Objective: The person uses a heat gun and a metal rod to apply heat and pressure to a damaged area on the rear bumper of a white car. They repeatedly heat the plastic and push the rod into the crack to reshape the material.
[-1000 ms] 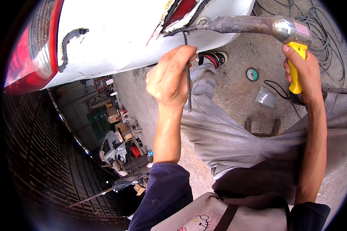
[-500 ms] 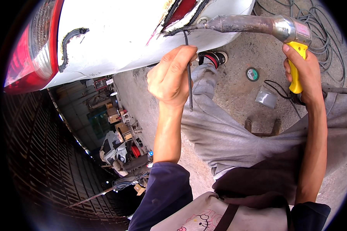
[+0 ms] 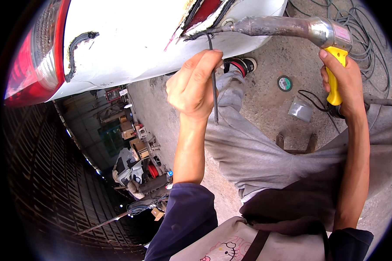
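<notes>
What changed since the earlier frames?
Very little: the rod's lower end shifted slightly right and up, the left grip easing slightly right with it. Nothing was taken hold of or let go. The right grip, heat gun and floor disc look as before.

Black rod (image 3: pixel 215 98) in left fingers (image 3: pixel 201 69); heat gun (image 3: pixel 292 27) in right fingers (image 3: pixel 333 63)

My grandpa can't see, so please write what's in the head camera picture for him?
A person's right hand aims a yellow-handled hot-air gun at a white car panel, its nozzle near the top of a thin black rod pinched in the left hand. A red tail light shows at the picture's left.
</notes>
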### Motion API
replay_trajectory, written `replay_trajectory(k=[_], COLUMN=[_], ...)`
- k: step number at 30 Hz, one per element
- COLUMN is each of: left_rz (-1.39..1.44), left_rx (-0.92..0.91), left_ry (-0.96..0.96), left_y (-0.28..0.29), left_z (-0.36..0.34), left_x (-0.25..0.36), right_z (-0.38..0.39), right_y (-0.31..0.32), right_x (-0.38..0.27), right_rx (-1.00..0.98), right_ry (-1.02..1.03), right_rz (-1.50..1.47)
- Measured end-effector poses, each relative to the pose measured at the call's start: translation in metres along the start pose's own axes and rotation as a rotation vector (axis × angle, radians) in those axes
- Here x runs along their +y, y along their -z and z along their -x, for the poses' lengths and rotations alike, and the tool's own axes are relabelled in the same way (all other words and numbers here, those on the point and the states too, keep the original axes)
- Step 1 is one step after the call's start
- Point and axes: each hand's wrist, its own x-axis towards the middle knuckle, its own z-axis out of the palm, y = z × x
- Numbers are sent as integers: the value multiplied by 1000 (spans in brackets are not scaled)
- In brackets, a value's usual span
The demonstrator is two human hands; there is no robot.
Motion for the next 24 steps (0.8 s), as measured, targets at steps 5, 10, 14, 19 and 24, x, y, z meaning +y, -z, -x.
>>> replay_trajectory(k=[5, 10, 14, 19, 24], left_rz=[7, 14, 8, 10, 14], left_rx=[9, 16, 8, 5, 13], left_ry=[-6, -1, 1, 11, 4], left_y=[-1, -3, -3, -3, -4], left_z=[2, 3, 2, 2, 3], left_x=[-2, -4, -3, -3, -5], right_z=[0, -1, 0, 0, 0], right_y=[0, 0, 2, 1, 1], right_x=[0, 0, 1, 0, 0], right_rx=[2, -1, 3, 4, 8], right_ry=[-4, -6, -6, -3, -4], right_rz=[-5, -4, -1, 1, 12])
